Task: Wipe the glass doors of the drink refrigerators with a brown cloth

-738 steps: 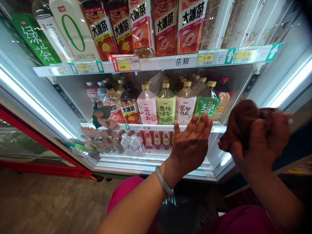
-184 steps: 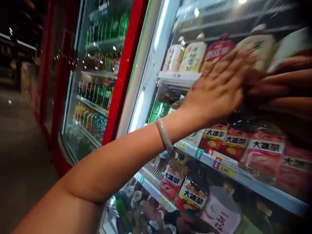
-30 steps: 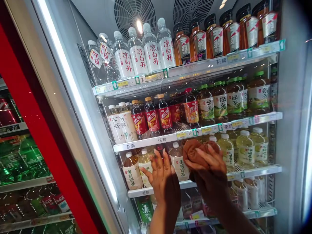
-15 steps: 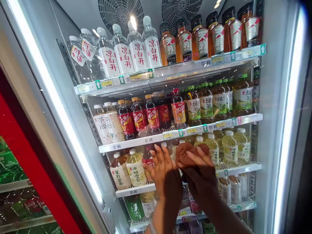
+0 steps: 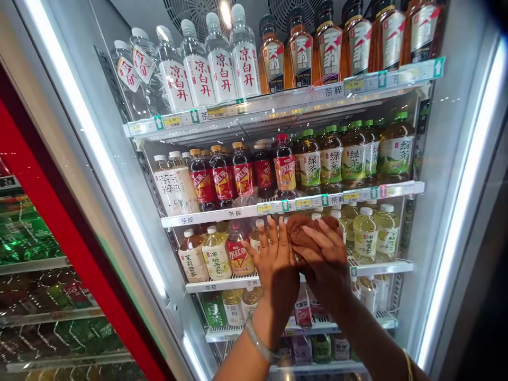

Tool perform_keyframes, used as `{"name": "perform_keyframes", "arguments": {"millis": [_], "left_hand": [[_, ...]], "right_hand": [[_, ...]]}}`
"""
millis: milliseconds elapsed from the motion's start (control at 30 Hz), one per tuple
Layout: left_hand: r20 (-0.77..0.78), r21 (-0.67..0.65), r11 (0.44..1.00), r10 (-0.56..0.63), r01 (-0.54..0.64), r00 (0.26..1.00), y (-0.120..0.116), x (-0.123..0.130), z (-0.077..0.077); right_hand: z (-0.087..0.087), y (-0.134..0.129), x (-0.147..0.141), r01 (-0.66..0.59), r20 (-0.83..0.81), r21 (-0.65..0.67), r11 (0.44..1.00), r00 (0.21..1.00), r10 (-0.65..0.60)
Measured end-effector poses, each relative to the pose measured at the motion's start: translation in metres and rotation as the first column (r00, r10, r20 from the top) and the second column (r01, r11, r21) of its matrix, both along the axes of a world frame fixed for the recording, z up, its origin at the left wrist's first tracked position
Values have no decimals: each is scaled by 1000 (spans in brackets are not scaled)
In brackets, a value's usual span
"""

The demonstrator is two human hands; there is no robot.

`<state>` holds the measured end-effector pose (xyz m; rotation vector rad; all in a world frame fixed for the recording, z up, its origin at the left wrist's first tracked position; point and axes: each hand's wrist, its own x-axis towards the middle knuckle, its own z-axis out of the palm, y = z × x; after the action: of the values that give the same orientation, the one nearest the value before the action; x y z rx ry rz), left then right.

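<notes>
My left hand (image 5: 275, 259) lies flat with its fingers spread against the clear glass door of a drinks cooler, a pale bangle on its wrist. Just right of it, my right hand (image 5: 323, 256) presses a crumpled brown cloth (image 5: 307, 231) to the glass, its fingers over the cloth. The two hands are side by side, nearly touching. Behind the glass, both cover part of the third shelf (image 5: 234, 283), where a red-labelled bottle (image 5: 239, 253) shows left of my left hand.
Clear water bottles (image 5: 222, 63) and amber bottles (image 5: 329, 47) line the top shelf. Below stand green-capped tea bottles (image 5: 353, 153). Light strips (image 5: 99, 153) run down both sides. A red frame (image 5: 67, 233) and another cooler with green bottles (image 5: 27, 233) are at the left.
The view has shifted, so the shelves sit higher in the picture. Both hands stay on the glass, and the cloth has moved slightly up relative to the shelves. More of both forearms shows.
</notes>
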<state>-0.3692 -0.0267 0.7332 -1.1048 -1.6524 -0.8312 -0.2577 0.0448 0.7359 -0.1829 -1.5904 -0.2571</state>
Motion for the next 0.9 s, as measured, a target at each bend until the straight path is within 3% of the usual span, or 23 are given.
{"name": "perform_keyframes", "arguments": {"millis": [133,233,333,533,600,767,900], "left_hand": [[18,21,1000,-2,1,1000,10,10,-1],[-4,40,999,-16,16,1000,13,11,-3],[27,44,999,2,-3,1000,18,15,-2],[-12,-37,999,2,-3,1000,31,34,5],[-22,-33,999,6,-7,1000,34,38,5],[-34,16,1000,19,-18,999,44,45,7],[-57,-21,999,-38,37,998,59,62,20]], "right_hand": [[22,23,20,43,-59,7,999,997,-42],[10,29,30,52,-121,-60,997,991,-59],[-4,23,26,35,-67,-92,995,997,-41],[28,45,40,8,-52,4,1000,999,-8],[27,54,50,27,-95,-34,999,995,-30],[1,50,51,55,-137,-62,997,989,-63],[23,62,58,17,-49,37,999,999,-15]]}}
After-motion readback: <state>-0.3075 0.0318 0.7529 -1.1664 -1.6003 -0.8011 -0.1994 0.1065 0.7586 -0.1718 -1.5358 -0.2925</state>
